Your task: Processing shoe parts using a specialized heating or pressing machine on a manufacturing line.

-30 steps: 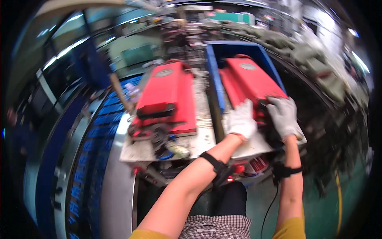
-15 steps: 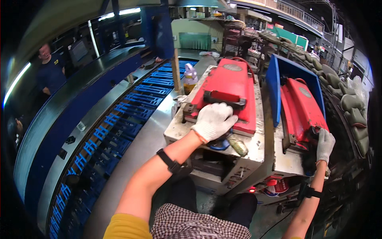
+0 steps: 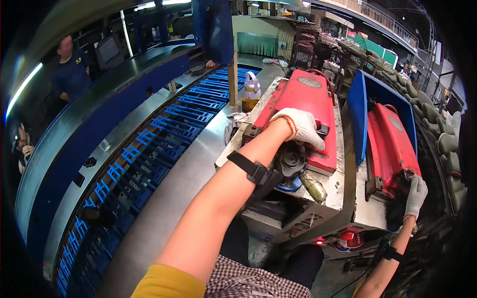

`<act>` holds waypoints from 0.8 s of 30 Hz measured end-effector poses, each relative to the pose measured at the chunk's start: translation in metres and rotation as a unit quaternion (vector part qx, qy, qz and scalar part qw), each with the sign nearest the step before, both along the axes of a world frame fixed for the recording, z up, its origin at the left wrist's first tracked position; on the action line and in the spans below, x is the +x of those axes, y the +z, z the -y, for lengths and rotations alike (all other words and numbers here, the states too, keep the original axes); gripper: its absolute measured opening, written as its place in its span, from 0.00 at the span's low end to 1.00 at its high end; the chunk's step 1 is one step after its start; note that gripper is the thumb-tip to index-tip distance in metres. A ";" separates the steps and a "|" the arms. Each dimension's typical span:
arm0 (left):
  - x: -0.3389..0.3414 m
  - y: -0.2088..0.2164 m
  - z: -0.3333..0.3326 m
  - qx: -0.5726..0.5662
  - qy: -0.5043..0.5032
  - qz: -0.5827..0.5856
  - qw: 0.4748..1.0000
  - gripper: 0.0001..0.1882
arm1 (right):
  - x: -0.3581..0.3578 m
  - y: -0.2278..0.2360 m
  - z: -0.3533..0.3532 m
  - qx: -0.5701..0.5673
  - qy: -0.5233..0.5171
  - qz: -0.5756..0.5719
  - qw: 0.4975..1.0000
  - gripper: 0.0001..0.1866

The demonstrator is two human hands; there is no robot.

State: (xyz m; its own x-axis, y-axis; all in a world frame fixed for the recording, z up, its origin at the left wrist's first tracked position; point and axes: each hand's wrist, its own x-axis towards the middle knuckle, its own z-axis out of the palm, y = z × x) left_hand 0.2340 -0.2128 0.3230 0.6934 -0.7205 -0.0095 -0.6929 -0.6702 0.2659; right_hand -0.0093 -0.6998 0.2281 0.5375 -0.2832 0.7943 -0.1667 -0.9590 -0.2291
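My left hand (image 3: 300, 128), in a white knit glove, lies over the red machine cover (image 3: 303, 94) in front of me. Its fingers curl round the black handle (image 3: 323, 131), whose right end shows past the glove. A dark round part (image 3: 292, 160) sits just below that hand, at the cover's near end. Off to the right, my right hand (image 3: 416, 196), gloved the same way, has its fingers drawn together at the dark front end of a second red machine cover (image 3: 392, 136). What those fingers grip is hidden.
A blue guard (image 3: 357, 111) stands round the second machine. A metal ledge (image 3: 179, 171) and a conveyor with blue bars (image 3: 144, 141) run along the left. A spray-type bottle (image 3: 251, 92) and an olive packet (image 3: 314, 187) are near the first machine. Green pads (image 3: 443, 141) line the right. A person (image 3: 71, 69) stands far left.
My left hand has moved up and right onto the black handle, uncovering the dark round part. My right hand stays at the second machine's front. The whole view has shifted slightly.
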 end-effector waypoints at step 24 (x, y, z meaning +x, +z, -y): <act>-0.009 -0.002 0.005 0.021 0.021 0.062 0.998 0.25 | -0.002 0.008 -0.020 0.067 0.065 0.010 0.996 0.13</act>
State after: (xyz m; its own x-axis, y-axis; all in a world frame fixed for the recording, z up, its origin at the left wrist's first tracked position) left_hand 0.2254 -0.2173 0.3211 0.7202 -0.6921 0.0479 -0.6902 -0.7078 0.1508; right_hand -0.0115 -0.6798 0.2359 0.5609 -0.3165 0.7650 -0.0362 -0.9325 -0.3592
